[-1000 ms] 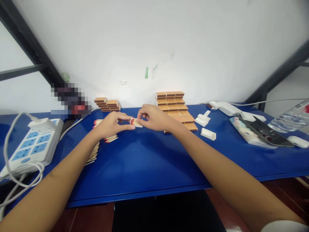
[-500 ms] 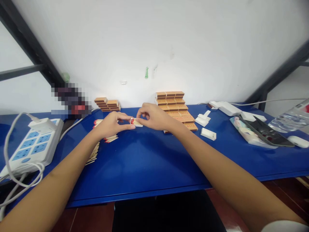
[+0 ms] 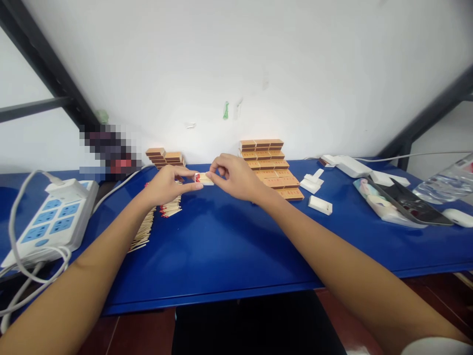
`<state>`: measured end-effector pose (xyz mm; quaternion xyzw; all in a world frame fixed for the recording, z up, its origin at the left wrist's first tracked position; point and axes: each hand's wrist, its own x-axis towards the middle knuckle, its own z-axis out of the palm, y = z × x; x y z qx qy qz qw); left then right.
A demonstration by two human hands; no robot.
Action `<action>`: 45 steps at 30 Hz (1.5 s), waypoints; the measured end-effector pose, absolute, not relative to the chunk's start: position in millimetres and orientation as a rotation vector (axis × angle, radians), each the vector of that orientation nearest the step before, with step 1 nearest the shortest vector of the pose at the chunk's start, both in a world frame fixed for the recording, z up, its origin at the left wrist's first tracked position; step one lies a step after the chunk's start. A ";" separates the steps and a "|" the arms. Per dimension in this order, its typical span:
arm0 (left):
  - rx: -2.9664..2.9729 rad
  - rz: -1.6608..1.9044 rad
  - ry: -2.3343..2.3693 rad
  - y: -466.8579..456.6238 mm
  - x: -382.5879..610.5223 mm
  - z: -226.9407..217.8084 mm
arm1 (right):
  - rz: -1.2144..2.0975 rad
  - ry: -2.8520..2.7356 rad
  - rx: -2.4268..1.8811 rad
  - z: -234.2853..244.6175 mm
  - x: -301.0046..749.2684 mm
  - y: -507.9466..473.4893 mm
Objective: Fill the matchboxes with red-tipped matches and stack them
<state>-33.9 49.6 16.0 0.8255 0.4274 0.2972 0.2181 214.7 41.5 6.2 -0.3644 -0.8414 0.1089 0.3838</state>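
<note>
Both hands meet above the blue table (image 3: 229, 246) and pinch a small white matchbox tray (image 3: 203, 178) filled with red-tipped matches. My left hand (image 3: 168, 185) grips its left end with thumb and forefinger. My right hand (image 3: 236, 177) pinches its right end, fingers curled. Loose matches (image 3: 155, 219) lie in a pile under and beside my left wrist. A stepped stack of brown matchboxes (image 3: 269, 165) stands just behind my right hand.
A smaller stack of brown matchboxes (image 3: 164, 159) sits at the back by the wall. White empty trays (image 3: 318, 197) lie to the right. A white power strip (image 3: 55, 217) with cables is at the left edge. A phone on a pouch (image 3: 399, 202) and a plastic bag lie far right.
Both hands, with the tray between them, have lifted slightly and shifted a little left and away from me. The grip looks the same.
</note>
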 end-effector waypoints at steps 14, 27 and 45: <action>2.369 0.898 1.064 30.1 -5.1 -0.6 | 0.205 -2.120 -1.613 69.6 390.1 -29.9; 2.563 0.574 0.939 7.8 18.7 -12.9 | -0.080 -1.865 -1.715 35.7 447.2 11.9; 2.892 0.377 1.849 116.4 -70.5 43.5 | 0.504 -2.531 -1.035 -9.1 276.7 -9.0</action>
